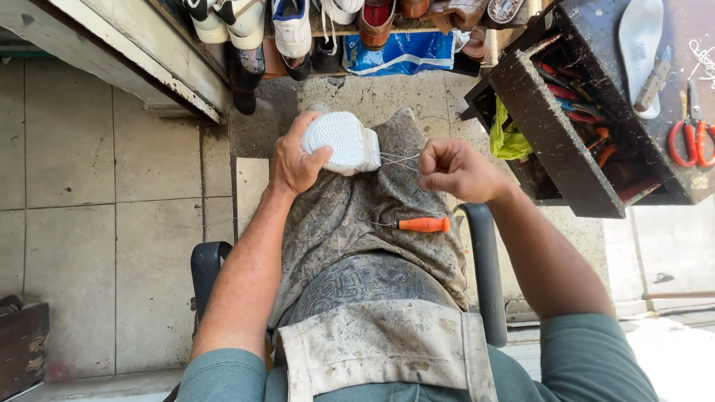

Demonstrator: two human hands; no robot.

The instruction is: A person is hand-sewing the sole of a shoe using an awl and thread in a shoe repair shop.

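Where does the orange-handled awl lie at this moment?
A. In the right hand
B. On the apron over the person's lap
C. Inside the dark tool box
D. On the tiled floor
B: the orange-handled awl rests on the stained apron over the lap, apart from both hands; the left hand grips the white shoe and the right hand pinches the thread.

At about twelve o'clock I see one crumpled blue plastic package with white markings (402, 53), tucked below the shoe row.
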